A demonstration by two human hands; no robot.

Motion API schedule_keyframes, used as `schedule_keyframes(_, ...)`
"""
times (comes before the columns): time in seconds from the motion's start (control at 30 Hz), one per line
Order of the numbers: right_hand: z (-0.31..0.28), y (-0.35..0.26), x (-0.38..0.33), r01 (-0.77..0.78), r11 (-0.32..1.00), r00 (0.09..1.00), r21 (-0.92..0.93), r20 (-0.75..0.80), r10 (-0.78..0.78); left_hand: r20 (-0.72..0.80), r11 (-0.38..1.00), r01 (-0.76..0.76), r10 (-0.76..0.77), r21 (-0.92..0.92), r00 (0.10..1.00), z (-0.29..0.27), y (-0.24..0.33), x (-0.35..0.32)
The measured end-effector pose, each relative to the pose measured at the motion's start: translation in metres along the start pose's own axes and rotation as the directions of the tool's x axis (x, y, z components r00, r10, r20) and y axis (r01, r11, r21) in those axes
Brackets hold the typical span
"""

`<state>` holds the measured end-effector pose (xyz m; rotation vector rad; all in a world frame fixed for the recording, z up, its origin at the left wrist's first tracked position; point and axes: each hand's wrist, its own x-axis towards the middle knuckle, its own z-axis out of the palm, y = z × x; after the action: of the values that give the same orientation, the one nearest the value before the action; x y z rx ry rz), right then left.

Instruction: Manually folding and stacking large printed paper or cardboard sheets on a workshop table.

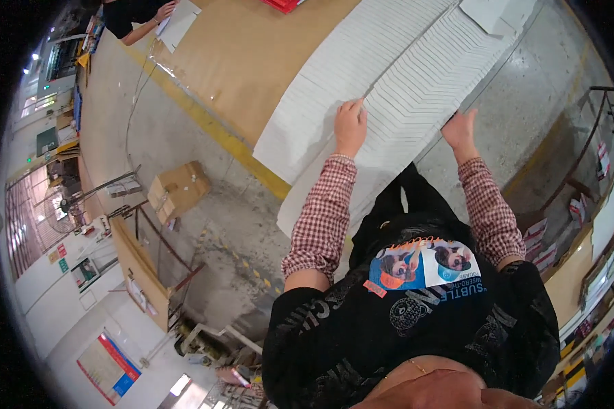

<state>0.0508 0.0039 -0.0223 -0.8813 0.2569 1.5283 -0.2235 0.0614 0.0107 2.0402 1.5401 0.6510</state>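
Note:
Two long rows of overlapping white paper sheets, fanned like shingles, run across the brown table; the right row (416, 88) lies between my hands. My left hand (351, 127) rests at the seam between this row and the left row (334, 75), its fingers bent and close together on the sheets' edge. At the row's right edge is my right hand (462, 133), with the thumb stretched out and away. Its other fingers touch the sheet edge and are partly hidden there. Both forearms wear red-and-white checked sleeves.
Brown board covers the table (245, 54). A folded white piece (488, 15) lies on the rows' far end, and something red (283, 4) is at the top. Another person's hand (165, 11) holds white sheets at the far left corner. A cardboard box (179, 192) stands on the floor.

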Motion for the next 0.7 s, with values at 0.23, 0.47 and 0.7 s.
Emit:
schedule_keyframes(0.23,-0.016,0.054,-0.027,-0.056,0.998,0.901,-0.025,-0.431,0.039,-0.190,0.954,0.273,-0.247,0.126,0.950,-0.060,-0.061,-0.117)
schedule_keyframes(0.47,0.006,0.081,-0.032,-0.165,0.983,0.975,0.085,-0.134,0.175,-0.075,0.971,0.192,-0.182,0.145,0.980,-0.076,-0.065,-0.141)
schedule_keyframes(0.7,-0.024,0.072,-0.012,0.102,0.963,0.958,-0.251,-0.235,-0.162,-0.124,0.970,0.243,-0.244,-0.027,0.962,-0.070,-0.085,-0.156)
